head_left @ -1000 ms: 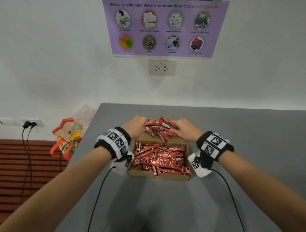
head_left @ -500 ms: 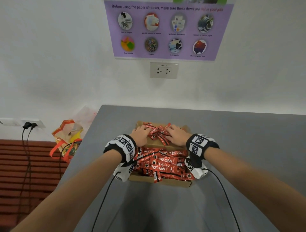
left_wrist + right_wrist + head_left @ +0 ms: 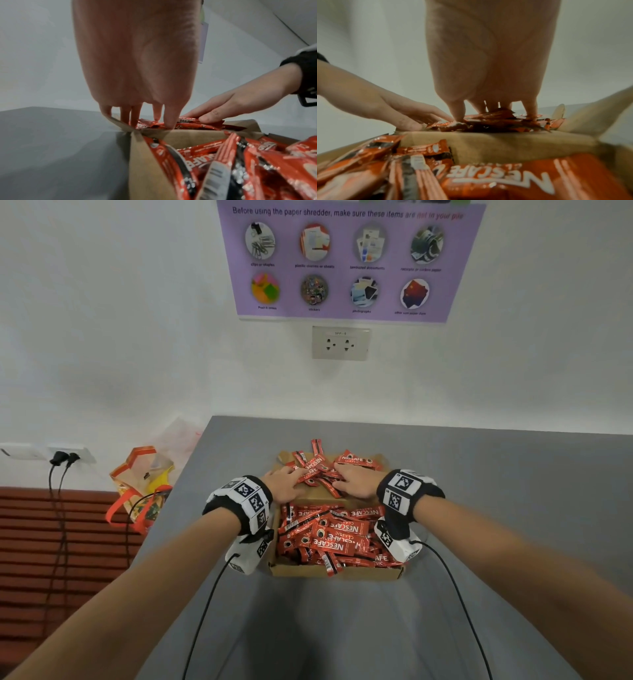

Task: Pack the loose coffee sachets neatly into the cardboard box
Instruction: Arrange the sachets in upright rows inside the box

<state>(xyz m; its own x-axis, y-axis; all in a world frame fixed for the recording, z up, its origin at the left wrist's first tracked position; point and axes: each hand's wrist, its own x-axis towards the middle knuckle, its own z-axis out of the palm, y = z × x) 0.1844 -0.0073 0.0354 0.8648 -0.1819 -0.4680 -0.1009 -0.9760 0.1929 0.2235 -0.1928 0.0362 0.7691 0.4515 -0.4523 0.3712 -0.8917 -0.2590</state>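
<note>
An open cardboard box (image 3: 335,571) on the grey table holds several red Nescafe sachets (image 3: 335,537) lying crosswise. Behind its far wall (image 3: 505,146) a loose sachet pile (image 3: 320,469) rests on the folded-out rear flap (image 3: 284,457). My left hand (image 3: 286,486) presses the pile's left side with straight fingers (image 3: 169,121). My right hand (image 3: 356,482) lies flat on the pile's right side, fingertips (image 3: 458,115) down on the sachets (image 3: 496,121). Neither hand grips anything. In the left wrist view the box corner (image 3: 145,169) is close below the hand.
The grey table (image 3: 513,508) runs back to a white wall with a socket (image 3: 340,343) and a purple poster (image 3: 346,261). Its left edge drops to a colourful bag (image 3: 144,484) on the floor. Wrist cables (image 3: 205,611) trail towards me.
Both hands have drawn the loose pile towards the box, from the table beyond it onto the rear flap. The fingers now lie flatter on the sachets.
</note>
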